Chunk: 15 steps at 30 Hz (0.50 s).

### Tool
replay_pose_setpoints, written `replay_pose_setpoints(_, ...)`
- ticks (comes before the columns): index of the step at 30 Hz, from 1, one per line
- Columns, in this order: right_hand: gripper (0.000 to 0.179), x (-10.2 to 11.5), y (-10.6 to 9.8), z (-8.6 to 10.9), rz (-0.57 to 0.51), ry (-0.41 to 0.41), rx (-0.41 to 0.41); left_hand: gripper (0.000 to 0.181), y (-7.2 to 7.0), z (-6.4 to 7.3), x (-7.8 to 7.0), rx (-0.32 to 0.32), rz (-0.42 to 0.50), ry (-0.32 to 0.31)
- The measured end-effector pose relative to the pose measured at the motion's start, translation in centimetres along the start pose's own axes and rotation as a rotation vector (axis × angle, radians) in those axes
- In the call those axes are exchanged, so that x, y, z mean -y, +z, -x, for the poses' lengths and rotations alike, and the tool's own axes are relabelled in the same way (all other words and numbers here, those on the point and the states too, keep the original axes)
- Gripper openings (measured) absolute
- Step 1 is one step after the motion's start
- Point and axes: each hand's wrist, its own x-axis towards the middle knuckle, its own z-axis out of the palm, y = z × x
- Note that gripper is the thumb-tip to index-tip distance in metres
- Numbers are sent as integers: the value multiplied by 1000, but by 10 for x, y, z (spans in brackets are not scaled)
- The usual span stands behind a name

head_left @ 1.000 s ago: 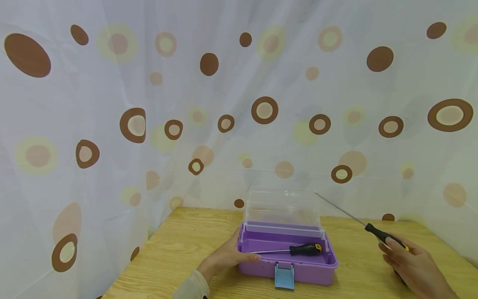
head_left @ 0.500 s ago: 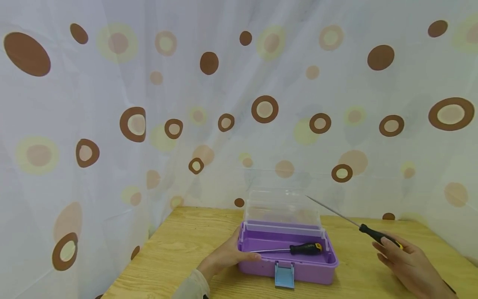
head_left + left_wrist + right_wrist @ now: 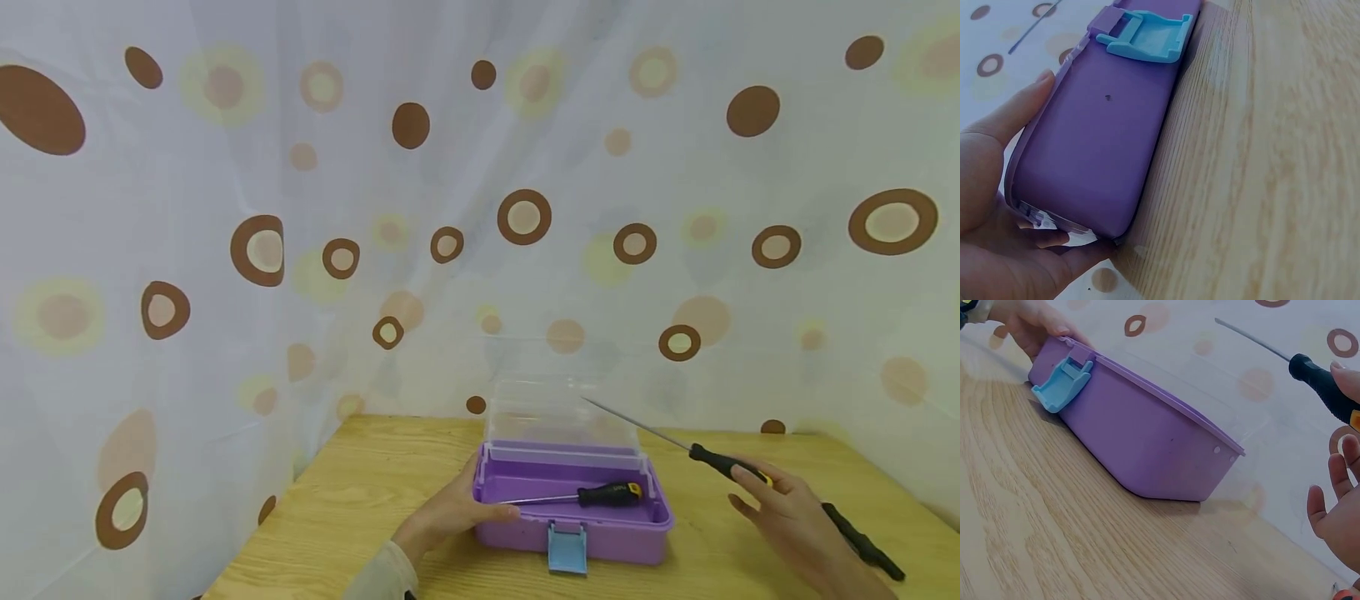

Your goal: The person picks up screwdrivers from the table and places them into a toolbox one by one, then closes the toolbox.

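A purple plastic toolbox [image 3: 626, 546] rests on the wooden table with its transparent lid [image 3: 562, 412] tipped back. My left hand [image 3: 446, 512] grips the box's left end, thumb along the front rim; the left wrist view shows the fingers around that end [image 3: 1016, 250]. Inside the box lies a screwdriver [image 3: 609, 495] with a black and yellow handle. My right hand [image 3: 795, 521] pinches another screwdriver [image 3: 712, 458] by its black and yellow handle, right of the box and above the table. Its shaft points up and left, the tip in front of the lid.
A black-handled tool [image 3: 862, 542] lies on the table to the right, partly hidden by the right hand. The light blue latch [image 3: 567, 550] hangs open on the box front. Behind the table [image 3: 375, 475] hangs a white curtain [image 3: 450, 167] with brown circles.
My right hand has carried its screwdriver left, and the tip now overlaps the lid. The black-handled tool on the table has come into fuller view. The left hand keeps its grip.
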Motion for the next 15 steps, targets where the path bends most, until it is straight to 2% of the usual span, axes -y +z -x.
replay_pose_setpoints(5,39,-6,7,-8,26,6,5,115,0,1,-1,2,-3,19)
replay_pose_setpoints(11,35,-14,16,-18,127,78,-42,117,-1,0,1,15,-4,33)
replay_pose_setpoints(15,33,-16,21,-25,161,112,-41,116,-2,0,2,6,-7,31)
